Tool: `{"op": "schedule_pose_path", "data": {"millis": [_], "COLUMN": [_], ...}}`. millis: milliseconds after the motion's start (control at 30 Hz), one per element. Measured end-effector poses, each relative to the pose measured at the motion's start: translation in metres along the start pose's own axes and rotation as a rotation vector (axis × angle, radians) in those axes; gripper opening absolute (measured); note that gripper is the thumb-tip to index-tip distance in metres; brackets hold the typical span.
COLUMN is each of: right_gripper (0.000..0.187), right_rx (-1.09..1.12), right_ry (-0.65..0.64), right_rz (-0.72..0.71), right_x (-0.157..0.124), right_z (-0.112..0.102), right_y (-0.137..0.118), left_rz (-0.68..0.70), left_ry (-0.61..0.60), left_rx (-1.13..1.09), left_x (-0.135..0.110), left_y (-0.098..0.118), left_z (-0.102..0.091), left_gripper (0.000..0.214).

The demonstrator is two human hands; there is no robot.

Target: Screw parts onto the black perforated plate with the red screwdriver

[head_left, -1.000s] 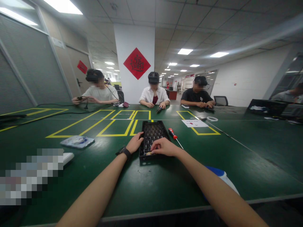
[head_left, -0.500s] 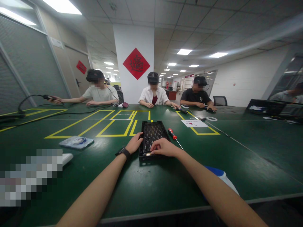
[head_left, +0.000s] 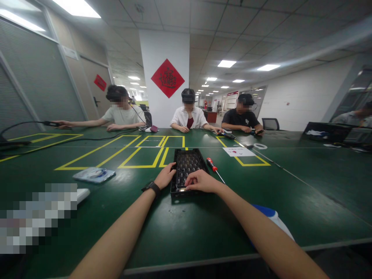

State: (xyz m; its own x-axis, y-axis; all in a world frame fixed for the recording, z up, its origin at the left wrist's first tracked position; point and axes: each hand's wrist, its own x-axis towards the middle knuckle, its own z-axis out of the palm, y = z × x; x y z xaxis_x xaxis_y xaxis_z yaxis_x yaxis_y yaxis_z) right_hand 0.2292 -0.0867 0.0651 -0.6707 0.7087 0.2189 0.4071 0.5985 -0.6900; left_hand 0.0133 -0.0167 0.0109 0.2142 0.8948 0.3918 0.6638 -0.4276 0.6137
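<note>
A black rectangular case with rows of small shiny shapes inside lies on the green table in front of me. My left hand grips its left wall, with the fingertips over the edge. Over the near right part of the case, my right hand is closed in a pinch. Just left of those fingertips shows a small pale piece in the near end of the case; whatever is between the fingers is too small to make out. To the right of the case lies a screwdriver with a red and black handle.
A pale flat packet lies to the left; a blue and white object is partly behind my right forearm. Yellow tape outlines, a paper sheet and a white ring are farther off. Several people sit around the table.
My hands and the case look the same. Across the table on the left, a person's hand has moved a dark cabled device farther left.
</note>
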Motion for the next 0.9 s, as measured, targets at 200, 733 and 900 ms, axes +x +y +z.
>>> {"op": "schedule_pose_path", "data": {"millis": [200, 733, 900], "right_gripper": [0.031, 0.030, 0.029], "right_rx": [0.009, -0.527, -0.787], "right_ry": [-0.007, 0.603, 0.700], "right_rz": [0.011, 0.195, 0.618], "right_x": [0.001, 0.002, -0.012], "right_z": [0.000, -0.020, -0.036], "right_y": [-0.001, 0.010, 0.052], "left_rz": [0.006, 0.046, 0.001], "left_ry": [0.003, 0.043, 0.013], "left_rx": [-0.006, 0.017, -0.047], "left_x": [0.000, 0.003, 0.000], "left_y": [-0.002, -0.004, 0.000], "left_z": [0.000, 0.002, -0.002], "left_gripper": [0.047, 0.042, 0.043]}}
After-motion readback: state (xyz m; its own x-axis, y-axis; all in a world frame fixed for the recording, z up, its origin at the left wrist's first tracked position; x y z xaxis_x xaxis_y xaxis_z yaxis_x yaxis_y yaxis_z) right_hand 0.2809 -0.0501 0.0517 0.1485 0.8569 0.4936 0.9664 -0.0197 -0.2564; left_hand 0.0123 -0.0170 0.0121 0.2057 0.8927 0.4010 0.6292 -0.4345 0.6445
